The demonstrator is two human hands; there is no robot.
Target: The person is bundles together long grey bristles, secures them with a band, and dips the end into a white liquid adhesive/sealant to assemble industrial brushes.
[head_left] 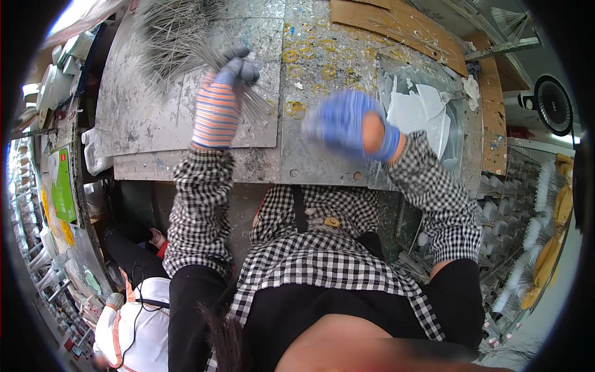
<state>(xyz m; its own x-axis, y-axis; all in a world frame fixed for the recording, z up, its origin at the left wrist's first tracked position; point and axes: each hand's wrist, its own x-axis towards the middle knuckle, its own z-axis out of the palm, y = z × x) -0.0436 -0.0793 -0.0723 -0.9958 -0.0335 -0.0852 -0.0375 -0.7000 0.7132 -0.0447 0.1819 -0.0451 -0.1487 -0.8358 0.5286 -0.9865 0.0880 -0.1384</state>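
Note:
My left hand [218, 105], in an orange-and-white striped glove with grey fingertips, is closed on a bunch of thin metal wires [251, 102]. The wires stick out on both sides of the fingers, above the grey worktable [248, 133]. Beyond that hand lies a large loose pile of similar wires [170, 40]. My right hand [350, 127], in a blue striped glove with bare skin showing near the wrist, is over the middle of the table. Motion blurs it, and its fingers cannot be made out. Beside it on the right is a white paste-like mass [418, 111] on a clear sheet.
Yellow ring marks [328, 46] dot the table's far middle. Brown cardboard [396, 28] lines the far right edge. A black round fan [553, 105] stands at right. Another person in white [145, 316] sits at lower left. Racks [502, 242] of wire-stemmed pieces stand at right.

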